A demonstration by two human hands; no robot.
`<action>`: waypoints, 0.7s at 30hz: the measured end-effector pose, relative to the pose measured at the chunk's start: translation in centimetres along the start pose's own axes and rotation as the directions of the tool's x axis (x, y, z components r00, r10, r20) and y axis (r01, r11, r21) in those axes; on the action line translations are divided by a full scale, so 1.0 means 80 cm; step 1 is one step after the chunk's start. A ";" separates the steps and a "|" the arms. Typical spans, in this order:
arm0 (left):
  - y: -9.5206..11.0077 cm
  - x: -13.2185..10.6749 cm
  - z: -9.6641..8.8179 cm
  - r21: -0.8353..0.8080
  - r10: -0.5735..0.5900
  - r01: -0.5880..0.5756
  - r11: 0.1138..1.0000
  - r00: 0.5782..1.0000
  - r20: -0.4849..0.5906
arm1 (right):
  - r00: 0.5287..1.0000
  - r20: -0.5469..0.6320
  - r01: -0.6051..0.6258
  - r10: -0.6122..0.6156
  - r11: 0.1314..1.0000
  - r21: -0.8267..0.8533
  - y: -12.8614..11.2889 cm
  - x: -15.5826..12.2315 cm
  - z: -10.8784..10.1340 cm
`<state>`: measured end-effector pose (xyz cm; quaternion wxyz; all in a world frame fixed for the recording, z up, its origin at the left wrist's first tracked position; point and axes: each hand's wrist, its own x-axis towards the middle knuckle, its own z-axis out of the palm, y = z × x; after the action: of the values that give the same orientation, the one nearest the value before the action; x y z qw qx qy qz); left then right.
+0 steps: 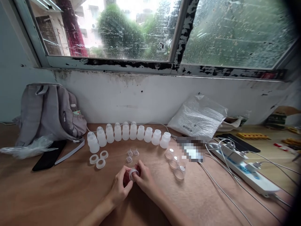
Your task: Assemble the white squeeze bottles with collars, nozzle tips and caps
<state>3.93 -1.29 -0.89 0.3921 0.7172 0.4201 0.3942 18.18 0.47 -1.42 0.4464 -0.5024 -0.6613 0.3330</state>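
Note:
Between my two hands, low over the wooden table, is a whitish translucent bottle collar ring (132,175). My left hand (119,187) is closed on its left side, thumb below and fingers above. Fingers of my right hand (146,178) pinch it from the right, with the thumb reaching into the opening; whether a teat sits inside is hidden. Just beyond lie three small clear teats (129,159). Left of them are three loose collar rings (100,167). To the right lie three clear dome caps (180,173).
A curved row of frosted baby bottles (93,146) stands behind, those on the left capped, those on the right open-necked. A backpack (50,113) leans at left. At right are a plastic bag (199,116), a power strip (254,179) and trailing cables.

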 end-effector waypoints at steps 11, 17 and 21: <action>0.018 -0.004 -0.006 0.060 0.038 -0.041 0.997 0.998 0.050 | 1.000 -0.022 -0.004 0.003 0.998 -0.063 0.003 0.002 0.003; 0.016 -0.004 -0.004 -0.141 -0.084 0.082 0.987 0.996 -0.014 | 0.999 -0.027 0.043 -0.047 0.992 -0.121 0.004 -0.003 0.001; 0.002 0.003 0.005 -0.457 -0.289 0.236 0.858 0.956 -0.050 | 0.995 -0.045 0.083 -0.090 0.988 -0.127 0.003 -0.006 0.000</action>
<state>4.43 -1.22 -0.88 0.5708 0.5198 0.4345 0.4638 18.30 0.06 -1.79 0.4446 -0.5085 -0.6906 0.2584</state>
